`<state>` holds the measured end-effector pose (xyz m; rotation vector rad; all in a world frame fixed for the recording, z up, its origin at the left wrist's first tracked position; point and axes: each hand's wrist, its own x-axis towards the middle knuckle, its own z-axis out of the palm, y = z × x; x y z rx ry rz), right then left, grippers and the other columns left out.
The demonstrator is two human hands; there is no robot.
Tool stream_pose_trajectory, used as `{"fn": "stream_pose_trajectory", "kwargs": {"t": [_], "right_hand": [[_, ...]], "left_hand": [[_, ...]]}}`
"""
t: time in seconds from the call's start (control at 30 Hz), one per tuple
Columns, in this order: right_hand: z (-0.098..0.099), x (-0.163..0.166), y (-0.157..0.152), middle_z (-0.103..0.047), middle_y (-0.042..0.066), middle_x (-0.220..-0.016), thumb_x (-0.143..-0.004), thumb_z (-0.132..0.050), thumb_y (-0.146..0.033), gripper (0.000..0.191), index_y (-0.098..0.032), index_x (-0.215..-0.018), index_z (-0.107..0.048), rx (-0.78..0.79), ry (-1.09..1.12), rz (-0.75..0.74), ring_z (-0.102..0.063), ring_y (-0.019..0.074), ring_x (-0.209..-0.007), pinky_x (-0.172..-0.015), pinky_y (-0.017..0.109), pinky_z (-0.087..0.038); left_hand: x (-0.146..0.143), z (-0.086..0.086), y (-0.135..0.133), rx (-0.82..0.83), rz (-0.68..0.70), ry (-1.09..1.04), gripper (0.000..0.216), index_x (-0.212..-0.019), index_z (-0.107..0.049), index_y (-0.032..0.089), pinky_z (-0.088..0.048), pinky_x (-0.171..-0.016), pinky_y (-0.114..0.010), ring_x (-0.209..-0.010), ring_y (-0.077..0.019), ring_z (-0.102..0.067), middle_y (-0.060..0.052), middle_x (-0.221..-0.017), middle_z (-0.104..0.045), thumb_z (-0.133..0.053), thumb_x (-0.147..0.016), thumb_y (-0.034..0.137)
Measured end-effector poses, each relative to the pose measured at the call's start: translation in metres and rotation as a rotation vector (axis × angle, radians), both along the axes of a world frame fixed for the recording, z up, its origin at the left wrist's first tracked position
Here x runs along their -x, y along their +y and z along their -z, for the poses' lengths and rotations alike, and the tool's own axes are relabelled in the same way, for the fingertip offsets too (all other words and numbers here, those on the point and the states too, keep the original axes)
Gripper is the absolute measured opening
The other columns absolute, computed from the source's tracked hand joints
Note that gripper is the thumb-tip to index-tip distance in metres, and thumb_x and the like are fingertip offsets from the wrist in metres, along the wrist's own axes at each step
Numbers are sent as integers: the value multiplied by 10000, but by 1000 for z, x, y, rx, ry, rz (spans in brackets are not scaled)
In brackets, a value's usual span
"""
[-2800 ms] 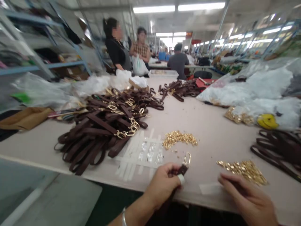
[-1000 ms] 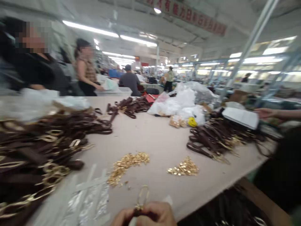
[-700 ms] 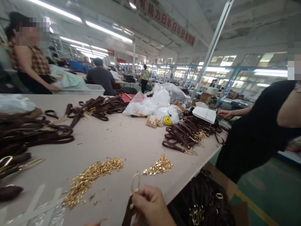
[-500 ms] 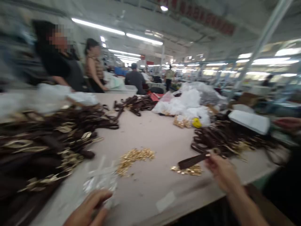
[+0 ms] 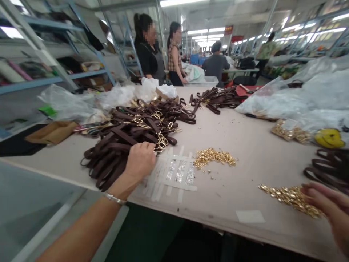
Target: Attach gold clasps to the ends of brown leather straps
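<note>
My left hand (image 5: 141, 160) is at the near right side of a heap of dark brown straps (image 5: 111, 156). Its fingers curl down around a strap; their tips are hidden. Gold oval clasps (image 5: 161, 141) lie just beyond the knuckles. At the right edge, my right hand (image 5: 328, 202) reaches over a pile of small gold studs (image 5: 291, 198), fingers partly stretched out and slightly blurred; nothing shows between them. Another pile of small gold pieces (image 5: 214, 157) lies mid-table. Beside my left hand, clear plastic pieces (image 5: 180, 173) lie under strips of tape on the tabletop.
More brown straps (image 5: 218, 97) lie at the far end, others (image 5: 327, 167) at right. A yellow round object (image 5: 329, 138) sits by white plastic bags (image 5: 319, 91). Brown paper (image 5: 51, 131) lies at left. Several people (image 5: 174, 54) are beyond the table; blue shelving (image 5: 81, 74) stands left.
The view has swung left. My left hand has moved from the taped plastic onto the strap heap. My right hand no longer shows the brown strap it held and is now at the gold studs.
</note>
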<state>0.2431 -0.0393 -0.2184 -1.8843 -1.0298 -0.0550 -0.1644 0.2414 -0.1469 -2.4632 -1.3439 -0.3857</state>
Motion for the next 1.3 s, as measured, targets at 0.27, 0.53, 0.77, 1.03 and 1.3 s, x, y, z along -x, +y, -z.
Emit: {"fn": "stream_pose_trajectory", "kwargs": {"t": [0.27,0.53,0.77,1.03,1.3], "right_hand": [[22,123,57,-683,61,-1182,-956,-490,-294,260,-240,-1135,-670,179,-401,-489,-600,249,-1113,-976,436,-482],[49,141,103,-670,121,-1211,-977,-376,-210,350,-125,-1213,-620,121,-802,-515,-568,304,-1104,-946,462,-447],[32,139,113,-709,100,-974,-968,-315,-149,339,-137,-1038,-647,5,-976,-590,-620,246,-885,-887,395,-439],[18,149,122,-714,41,-884,-928,-391,-177,233,-213,-989,-614,-139,-800,-620,-645,193,-796,-791,305,-466],[18,146,127,-671,42,-828,-825,-446,-12,274,-222,-898,-606,149,-730,-723,-603,213,-760,-714,331,-481]], "left_hand": [[69,6,30,-108,194,153,391,-1183,-635,78,-367,-1051,-500,-1247,-353,-477,-200,-1292,-595,-431,-849,75],[81,-9,39,-173,201,231,251,-1123,-656,167,-476,-884,-437,-1125,-317,-539,-140,-1159,-662,-531,-906,155],[78,-26,43,-215,279,252,180,-1011,-658,161,-365,-1075,-449,-1123,-245,-554,-100,-1030,-685,-490,-948,153],[55,-70,30,-202,452,92,261,-1131,-622,126,-448,-1021,-423,-986,-216,-600,-106,-1012,-681,-463,-924,114],[-2,-63,-30,648,370,-715,321,-1181,-639,160,-520,-682,-266,-757,-158,-636,-82,-938,-688,-450,-956,288]]}}
